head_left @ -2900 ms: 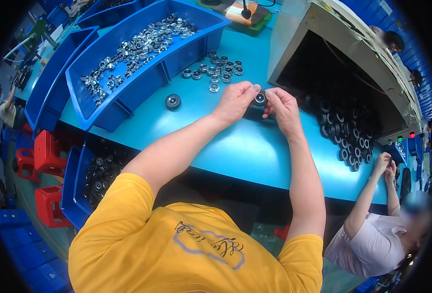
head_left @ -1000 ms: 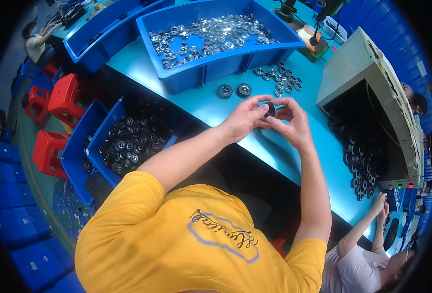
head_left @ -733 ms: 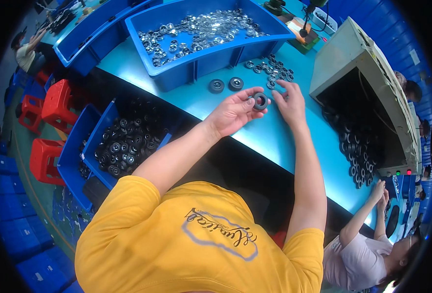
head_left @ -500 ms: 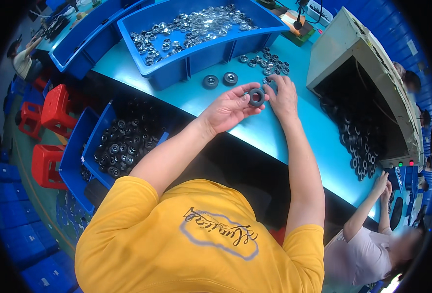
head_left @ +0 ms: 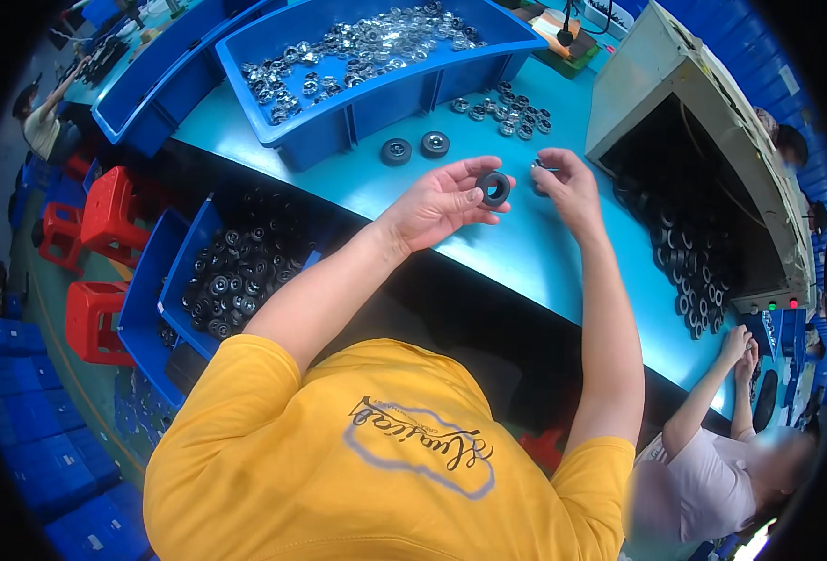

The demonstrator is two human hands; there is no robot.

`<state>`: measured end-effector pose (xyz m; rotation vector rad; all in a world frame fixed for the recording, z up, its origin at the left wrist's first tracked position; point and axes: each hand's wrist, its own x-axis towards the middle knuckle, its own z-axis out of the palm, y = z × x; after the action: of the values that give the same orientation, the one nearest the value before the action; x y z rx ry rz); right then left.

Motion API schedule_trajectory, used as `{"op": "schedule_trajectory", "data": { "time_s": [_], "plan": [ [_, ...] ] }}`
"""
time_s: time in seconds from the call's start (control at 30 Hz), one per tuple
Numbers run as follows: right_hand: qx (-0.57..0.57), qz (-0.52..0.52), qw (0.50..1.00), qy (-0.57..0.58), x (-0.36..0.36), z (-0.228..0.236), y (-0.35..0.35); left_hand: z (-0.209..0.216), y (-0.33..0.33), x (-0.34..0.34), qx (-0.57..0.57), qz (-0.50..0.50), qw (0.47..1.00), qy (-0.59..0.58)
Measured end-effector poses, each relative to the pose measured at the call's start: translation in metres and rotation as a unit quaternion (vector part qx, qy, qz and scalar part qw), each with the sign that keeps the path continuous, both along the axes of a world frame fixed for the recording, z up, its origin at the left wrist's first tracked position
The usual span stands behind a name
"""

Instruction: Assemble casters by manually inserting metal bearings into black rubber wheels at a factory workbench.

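My left hand (head_left: 442, 204) pinches a small black rubber tyre (head_left: 495, 189) by its rim, its hole facing up toward me. A short way to the right, my right hand (head_left: 566, 190) is closed on a small shiny wheel hub (head_left: 542, 166), mostly covered by the fingers. Tyre and hub are apart, both above the turquoise table (head_left: 516, 252). Beyond my hands lies a loose cluster of shiny wheel hubs (head_left: 507, 114). Two wheels with tyres on, one wheel (head_left: 396, 151) and another wheel (head_left: 435, 144), lie beside the big blue bin.
The blue bin (head_left: 315, 134) of shiny hubs stands at the back. At right, black tyres (head_left: 680, 252) spill from a cream machine housing (head_left: 638, 89). Lower left, a blue crate (head_left: 181, 309) holds black wheels, near red stools (head_left: 105, 220). A co-worker (head_left: 703, 467) sits at right.
My right hand has moved right, away from the hub cluster and the tyre, with a hub now in its fingers. The left hand still holds the tyre in nearly the same place.
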<state>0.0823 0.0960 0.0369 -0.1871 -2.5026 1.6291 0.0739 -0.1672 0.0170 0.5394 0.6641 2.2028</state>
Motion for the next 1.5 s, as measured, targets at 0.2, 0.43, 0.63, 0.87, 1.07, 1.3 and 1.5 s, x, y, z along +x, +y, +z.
{"op": "schedule_trajectory", "data": {
  "time_s": [0.2, 0.43, 0.63, 0.87, 1.07, 1.3, 1.5],
  "plan": [
    [-0.063, -0.017, 0.998, -0.015, 0.021, 0.007, 0.041, 0.016, 0.034, -0.011, -0.078, 0.009, 0.994, 0.078],
    [-0.203, -0.068, 0.974, 0.075, 0.033, -0.004, 0.054, 0.043, 0.102, -0.027, -0.261, 0.151, 0.900, 0.316],
    [-0.250, -0.067, 0.964, 0.065, 0.028, -0.012, 0.061, 0.028, 0.131, -0.038, -0.219, 0.126, 0.931, 0.265],
    [-0.323, -0.047, 0.942, 0.078, 0.023, -0.014, 0.070, 0.024, 0.129, -0.043, -0.196, 0.074, 0.954, 0.213],
    [-0.321, -0.031, 0.939, 0.115, 0.026, -0.007, 0.064, 0.022, 0.127, -0.045, -0.179, 0.094, 0.955, 0.215],
    [-0.322, -0.019, 0.939, 0.123, 0.025, -0.010, 0.066, 0.018, 0.128, -0.049, -0.191, 0.103, 0.949, 0.231],
    [-0.324, -0.005, 0.936, 0.134, 0.026, -0.011, 0.068, 0.014, 0.127, -0.051, -0.217, 0.114, 0.938, 0.244]
  ]
}}
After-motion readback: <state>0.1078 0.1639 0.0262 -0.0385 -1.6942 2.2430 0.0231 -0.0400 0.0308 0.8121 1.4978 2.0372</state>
